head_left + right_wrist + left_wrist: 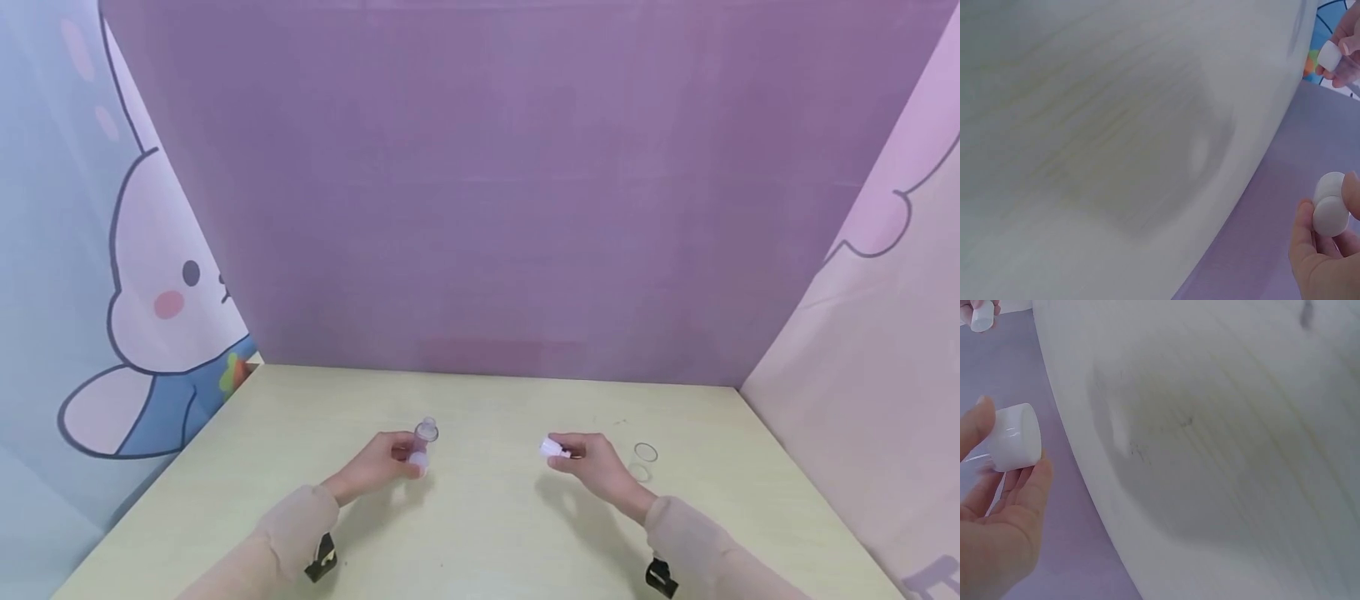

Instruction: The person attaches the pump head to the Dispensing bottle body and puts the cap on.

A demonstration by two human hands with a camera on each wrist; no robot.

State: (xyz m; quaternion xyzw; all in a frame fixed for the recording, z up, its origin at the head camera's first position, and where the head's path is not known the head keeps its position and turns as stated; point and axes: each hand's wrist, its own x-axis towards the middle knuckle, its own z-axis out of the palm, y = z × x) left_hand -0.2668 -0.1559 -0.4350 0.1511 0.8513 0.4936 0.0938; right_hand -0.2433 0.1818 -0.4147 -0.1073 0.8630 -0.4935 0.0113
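My left hand [378,462] holds a small clear bottle-like piece [427,432] with a round flange at its upper end. Its lower end carries a white cap [1019,437], which sits between thumb and fingers in the left wrist view. Opposite it, above the table, my right hand [596,462] pinches a small white piece [553,448] by thumb and fingertips. In the right wrist view this white piece [1330,215] shows two rounded ends side by side; its exact kind is unclear. The hands are apart, and fingers hide part of both pieces.
Behind the right hand, a clear open cylinder [643,462] with a dark rim lies on the pale table [480,533]. A purple cloth wall [487,208] rises at the table's far edge. Printed curtains [45,250] hang at both sides.
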